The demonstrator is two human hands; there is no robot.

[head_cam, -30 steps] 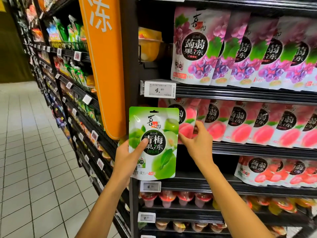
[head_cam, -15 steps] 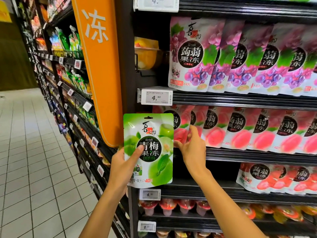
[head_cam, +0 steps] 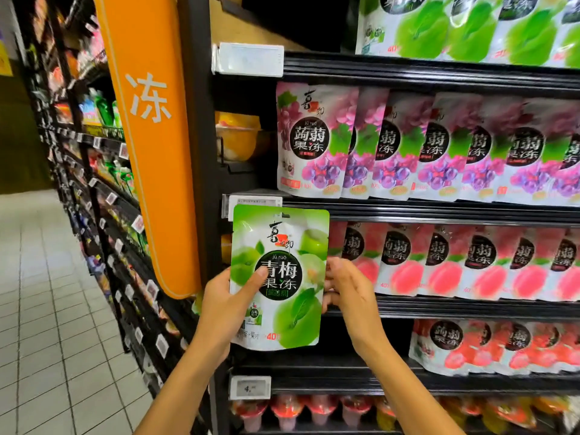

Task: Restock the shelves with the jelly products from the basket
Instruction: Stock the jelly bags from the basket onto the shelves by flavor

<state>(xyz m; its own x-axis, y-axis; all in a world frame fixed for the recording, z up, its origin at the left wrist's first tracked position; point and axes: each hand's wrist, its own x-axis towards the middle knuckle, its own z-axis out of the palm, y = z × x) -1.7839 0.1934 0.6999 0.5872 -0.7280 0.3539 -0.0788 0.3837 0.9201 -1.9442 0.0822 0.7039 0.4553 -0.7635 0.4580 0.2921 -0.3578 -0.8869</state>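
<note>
Glossy green flat pouch (head_cam: 279, 277), left hand (head_cam: 219, 306) gripping it, right hand (head_cam: 348, 287) pinching its edge

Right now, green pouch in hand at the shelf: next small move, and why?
Probably raise the green pouch to the top shelf. The left hand grips its lower left side, the right hand sits at its right edge. It hangs before the peach pouches, but the matching green pouches stand up there, above the grape pouches.
</note>
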